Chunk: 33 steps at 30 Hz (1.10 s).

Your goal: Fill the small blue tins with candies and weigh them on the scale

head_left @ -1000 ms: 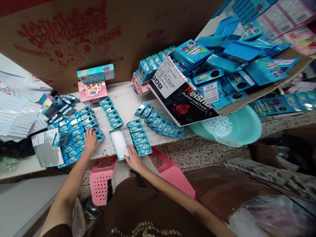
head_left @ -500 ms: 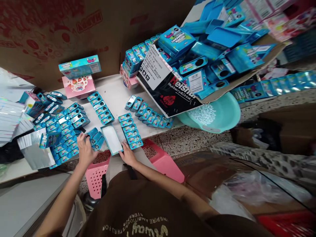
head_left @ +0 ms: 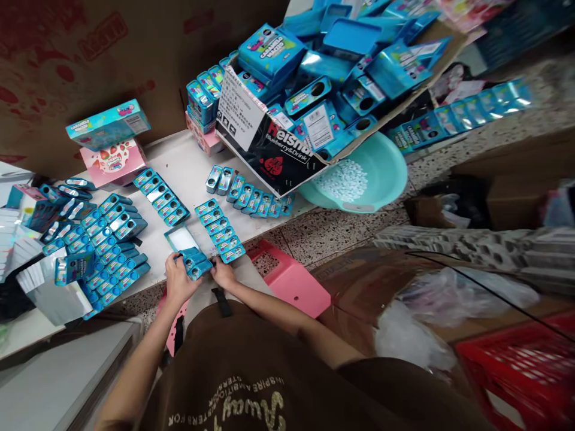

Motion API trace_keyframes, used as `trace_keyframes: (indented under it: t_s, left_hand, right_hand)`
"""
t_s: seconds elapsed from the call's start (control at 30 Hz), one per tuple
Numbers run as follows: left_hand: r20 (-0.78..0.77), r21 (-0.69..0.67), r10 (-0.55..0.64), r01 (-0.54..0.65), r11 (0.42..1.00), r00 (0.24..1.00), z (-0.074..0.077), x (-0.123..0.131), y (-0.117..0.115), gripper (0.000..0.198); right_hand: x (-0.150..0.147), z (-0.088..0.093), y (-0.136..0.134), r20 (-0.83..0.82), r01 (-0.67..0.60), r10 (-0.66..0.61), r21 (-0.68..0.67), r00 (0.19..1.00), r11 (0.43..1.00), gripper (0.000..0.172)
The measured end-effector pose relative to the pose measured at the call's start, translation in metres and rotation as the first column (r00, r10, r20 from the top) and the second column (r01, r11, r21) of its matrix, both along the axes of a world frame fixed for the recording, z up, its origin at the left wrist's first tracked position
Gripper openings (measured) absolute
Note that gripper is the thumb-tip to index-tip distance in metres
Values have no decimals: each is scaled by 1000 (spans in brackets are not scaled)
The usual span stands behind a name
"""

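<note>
My left hand [head_left: 178, 280] is closed on a few small blue candy packs [head_left: 196, 263] with round dark windows. They sit over the near end of an open blue display box [head_left: 182, 238] with a white inside; its far end shows bare. My right hand [head_left: 223, 275] is at the near right corner of that box, fingers curled against it and partly hidden. Just right of the box stands a filled box of the same packs [head_left: 220, 230]. Another filled box [head_left: 162, 196] lies beyond it, up and to the left.
Many loose packs [head_left: 105, 245] stand in rows at left, beside silvery flat cartons [head_left: 54, 287]. A curved row of packs [head_left: 249, 194] runs toward a tilted carton [head_left: 269, 158] heaped with blue packages. Below it sits a turquoise basin [head_left: 386, 179] with white pellets. A pink stool [head_left: 296, 287] stands under the table edge.
My left hand has moved right, carrying the packs from beside the open box to over its near end. My right hand stays by the box's corner. The whole view has shifted.
</note>
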<state>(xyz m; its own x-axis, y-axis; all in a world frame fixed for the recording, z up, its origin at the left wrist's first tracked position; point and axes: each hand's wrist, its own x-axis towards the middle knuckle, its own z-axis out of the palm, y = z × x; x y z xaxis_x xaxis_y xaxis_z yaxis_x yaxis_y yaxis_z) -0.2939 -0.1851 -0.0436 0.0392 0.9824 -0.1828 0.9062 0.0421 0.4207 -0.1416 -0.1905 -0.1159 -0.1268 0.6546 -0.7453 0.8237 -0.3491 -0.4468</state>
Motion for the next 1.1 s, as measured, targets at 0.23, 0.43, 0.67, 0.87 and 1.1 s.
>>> trace_keyframes:
  t_s: [0.23,0.43,0.67,0.87,1.1]
  left_hand:
    - [-134,16,-41,44,999,990,6,-2,8,66]
    - [-194,24,-8,13,1000,981,8,7,10,64]
    - [-275,-47,46,-62,997,960,-8,22,8,67]
    - [-256,-40,24,-35,999,966,-16,34,4,58]
    - [-206,-19,-35,31,999,978,-23,32,10,58]
  right_hand:
    - [3,-8,5,-10,20,-20,52,1000,998,34]
    - [-2,-8,5,-19,39,-38,80,999,996,36]
    - [-5,-7,3,-42,79,-76,73,996,994,38]
    - [-8,-10,0,-92,151,-145,64,985,986,36]
    - [-10,-14,-4,-104,314,-308,50,946,948,39]
